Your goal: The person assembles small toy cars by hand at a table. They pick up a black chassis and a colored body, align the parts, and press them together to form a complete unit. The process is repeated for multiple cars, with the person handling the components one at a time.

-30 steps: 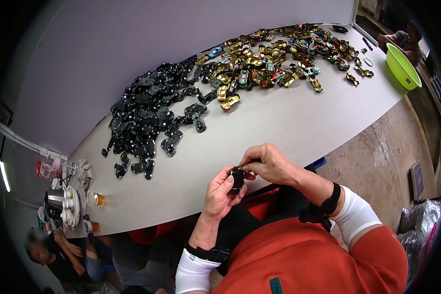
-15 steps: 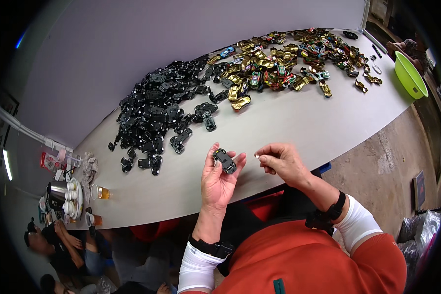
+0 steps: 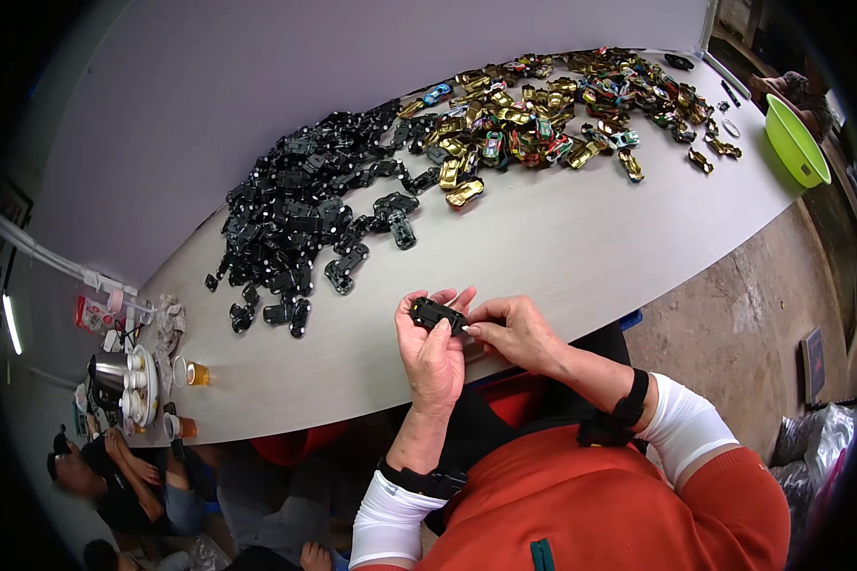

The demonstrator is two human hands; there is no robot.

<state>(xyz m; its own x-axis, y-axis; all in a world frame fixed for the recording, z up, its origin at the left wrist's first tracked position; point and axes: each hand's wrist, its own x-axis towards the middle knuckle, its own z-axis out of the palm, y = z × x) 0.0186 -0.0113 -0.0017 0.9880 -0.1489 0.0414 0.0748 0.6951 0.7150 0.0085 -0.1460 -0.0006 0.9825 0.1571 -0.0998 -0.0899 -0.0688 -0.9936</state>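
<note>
Black oblong plastic-looking toy-car base, mid-frame: likely light, stiff; grip long sides. Left hand cradles it; right hand pinches tiny white piece.

The car base looks like matt plastic. At one o'clock, glossy car shells gleam metallic; the table looks smooth.

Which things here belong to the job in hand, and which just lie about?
Job, seemingly:
black car base in left hand
small white piece in right hand
heap of black bases
coloured car bodies

Lying about:
green basin
drink cup
tray
cloth
</note>
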